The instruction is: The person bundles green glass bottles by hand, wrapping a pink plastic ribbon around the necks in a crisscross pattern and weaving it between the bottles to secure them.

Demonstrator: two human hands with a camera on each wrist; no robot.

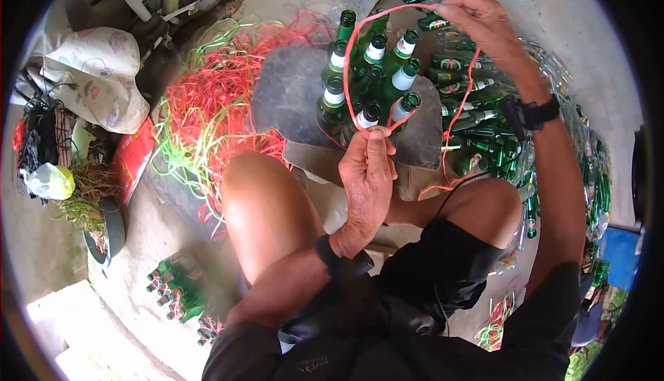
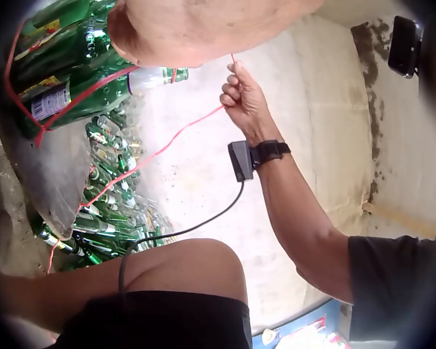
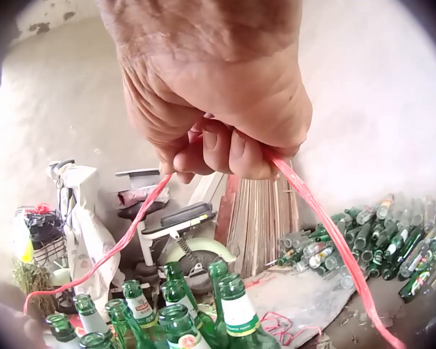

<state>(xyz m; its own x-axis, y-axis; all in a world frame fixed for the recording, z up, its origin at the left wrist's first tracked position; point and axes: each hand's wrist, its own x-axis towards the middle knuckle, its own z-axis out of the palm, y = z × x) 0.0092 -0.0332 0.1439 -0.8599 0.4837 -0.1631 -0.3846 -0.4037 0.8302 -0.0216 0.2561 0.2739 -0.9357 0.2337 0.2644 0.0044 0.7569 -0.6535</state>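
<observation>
Several green glass bottles [image 1: 373, 70] stand upright in a tight cluster on a dark stone slab [image 1: 287, 90]. Red plastic twine [image 2: 94, 87] runs around the bottles' bodies. At the cluster's near side, my left hand [image 1: 370, 173] pinches the twine between thumb and fingertips. My right hand [image 1: 484, 28] is raised beyond the bottles to the right, its fingers curled round the same twine [image 3: 334, 240]. From there one length arcs over the bottles to the left hand, and another hangs down beside the slab. In the left wrist view the left palm [image 2: 203, 29] hides its own fingertips.
A tangled heap of red and green twine [image 1: 214, 90] lies left of the slab. Many bottles [image 1: 477, 118] are piled along the right wall. Bundled bottles [image 1: 176, 287] lie at lower left. Bent knees [image 1: 266, 194] flank the slab; a cable [image 2: 196, 234] hangs from the right wrist camera.
</observation>
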